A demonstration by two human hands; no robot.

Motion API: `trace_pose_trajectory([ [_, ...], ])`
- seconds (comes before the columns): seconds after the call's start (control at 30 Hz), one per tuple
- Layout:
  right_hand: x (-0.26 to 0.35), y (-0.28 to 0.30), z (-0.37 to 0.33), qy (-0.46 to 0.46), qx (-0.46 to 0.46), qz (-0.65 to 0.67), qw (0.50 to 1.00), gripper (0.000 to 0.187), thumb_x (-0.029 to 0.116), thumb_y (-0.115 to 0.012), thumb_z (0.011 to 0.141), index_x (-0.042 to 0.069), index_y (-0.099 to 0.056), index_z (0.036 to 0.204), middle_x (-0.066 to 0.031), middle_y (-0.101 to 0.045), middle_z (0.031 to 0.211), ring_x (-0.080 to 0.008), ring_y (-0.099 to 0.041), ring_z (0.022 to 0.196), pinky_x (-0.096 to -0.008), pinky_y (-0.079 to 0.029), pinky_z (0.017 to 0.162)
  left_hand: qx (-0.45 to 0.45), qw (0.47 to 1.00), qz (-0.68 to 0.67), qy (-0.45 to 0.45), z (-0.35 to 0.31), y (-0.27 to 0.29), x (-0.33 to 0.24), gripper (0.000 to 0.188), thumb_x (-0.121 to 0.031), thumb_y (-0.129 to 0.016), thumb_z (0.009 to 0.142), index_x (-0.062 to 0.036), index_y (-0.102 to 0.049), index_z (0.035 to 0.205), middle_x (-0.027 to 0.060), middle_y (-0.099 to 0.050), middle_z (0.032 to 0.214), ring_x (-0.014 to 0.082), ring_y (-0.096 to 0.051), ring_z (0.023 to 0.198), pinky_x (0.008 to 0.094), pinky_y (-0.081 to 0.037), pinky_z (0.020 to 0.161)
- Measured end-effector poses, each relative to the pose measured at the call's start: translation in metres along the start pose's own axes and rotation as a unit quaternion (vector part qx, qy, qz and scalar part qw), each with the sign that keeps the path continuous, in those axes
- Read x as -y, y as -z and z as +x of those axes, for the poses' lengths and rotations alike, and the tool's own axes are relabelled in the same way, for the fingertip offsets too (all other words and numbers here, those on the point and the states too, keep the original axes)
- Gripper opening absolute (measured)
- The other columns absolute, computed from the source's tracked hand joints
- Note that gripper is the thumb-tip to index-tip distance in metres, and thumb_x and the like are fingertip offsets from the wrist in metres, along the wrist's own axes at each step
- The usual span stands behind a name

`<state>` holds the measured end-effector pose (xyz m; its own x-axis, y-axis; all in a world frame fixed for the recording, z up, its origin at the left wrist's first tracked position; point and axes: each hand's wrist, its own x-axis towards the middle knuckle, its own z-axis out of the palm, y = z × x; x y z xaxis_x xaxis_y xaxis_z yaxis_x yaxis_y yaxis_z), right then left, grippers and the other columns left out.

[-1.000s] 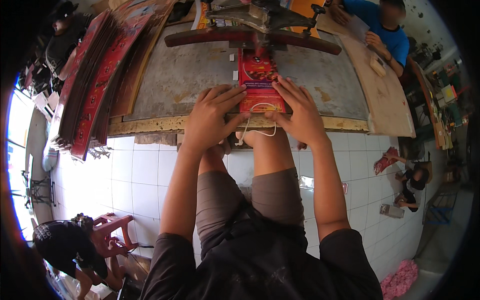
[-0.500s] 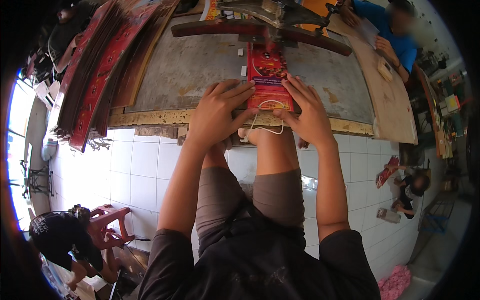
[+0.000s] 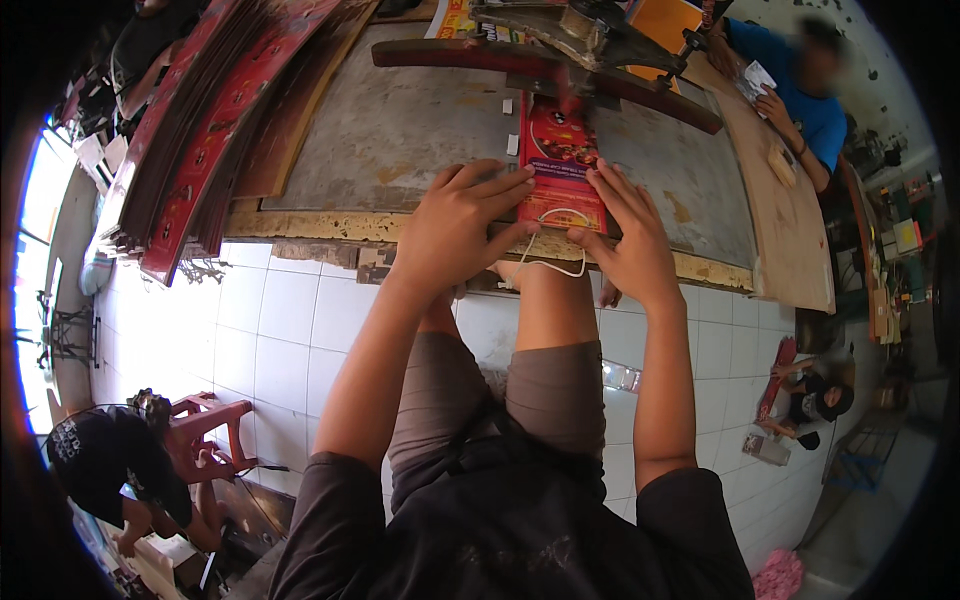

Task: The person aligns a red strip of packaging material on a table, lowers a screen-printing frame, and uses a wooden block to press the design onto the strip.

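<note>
A red printed card piece (image 3: pixel 562 180) with a white cord loop (image 3: pixel 550 262) at its near end lies on the grey table plate (image 3: pixel 375 150). Its far end passes under a dark metal press frame (image 3: pixel 640 80). My left hand (image 3: pixel 455 225) rests along the card's left side, fingers stretched forward and thumb near the corner. Along the right side lies my right hand (image 3: pixel 632 225), also with straight fingers and its thumb by the near edge. Both hands touch the card's edges without wrapping round it. The cord hangs over the table's front edge between my thumbs.
Two small white blocks (image 3: pixel 512 145) sit left of the card. A tall stack of red printed sheets (image 3: pixel 200 180) stands at the left. At the far right a person in a blue shirt (image 3: pixel 822 120) handles paper, near a small wooden block (image 3: pixel 781 165). A red stool (image 3: pixel 215 430) stands lower left.
My hands keep nearly the same place on the card. The whole view has shifted slightly, so table and press appear farther right. The person in blue has moved their paper.
</note>
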<state>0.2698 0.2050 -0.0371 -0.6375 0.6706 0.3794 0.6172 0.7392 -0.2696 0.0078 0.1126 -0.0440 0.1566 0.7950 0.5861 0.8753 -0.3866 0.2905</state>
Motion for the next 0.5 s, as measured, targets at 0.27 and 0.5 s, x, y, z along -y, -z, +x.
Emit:
trace_pose_trajectory([
  [0.27, 0.0021, 0.0025, 0.0017, 0.001, 0.001, 0.005, 1.000, 0.084, 0.054, -0.082, 0.091, 0.004, -0.059, 0.155, -0.0160, -0.050, 0.167, -0.0345, -0.043, 0.158, -0.0539, -0.033, 0.129, 0.009, 1.000, -0.001, 0.004, 0.0013, 0.0038, -0.0017, 0.048, -0.042, -0.077, 0.097, -0.0109, -0.079, 0.133, 0.0010, -0.074, 0.144, 0.0319, -0.062, 0.136, 0.0467, -0.049, 0.113],
  [0.5, 0.0026, 0.0020, 0.0010, 0.002, 0.003, 0.000, 1.000, 0.084, 0.054, -0.081, 0.092, 0.005, -0.058, 0.155, -0.0147, -0.049, 0.168, -0.0336, -0.042, 0.158, -0.0539, -0.033, 0.129, 0.005, 1.000, 0.000, 0.008, 0.0007, 0.0036, -0.0024, 0.048, -0.044, -0.077, 0.097, -0.0114, -0.079, 0.133, 0.0025, -0.075, 0.142, 0.0320, -0.062, 0.136, 0.0465, -0.049, 0.113],
])
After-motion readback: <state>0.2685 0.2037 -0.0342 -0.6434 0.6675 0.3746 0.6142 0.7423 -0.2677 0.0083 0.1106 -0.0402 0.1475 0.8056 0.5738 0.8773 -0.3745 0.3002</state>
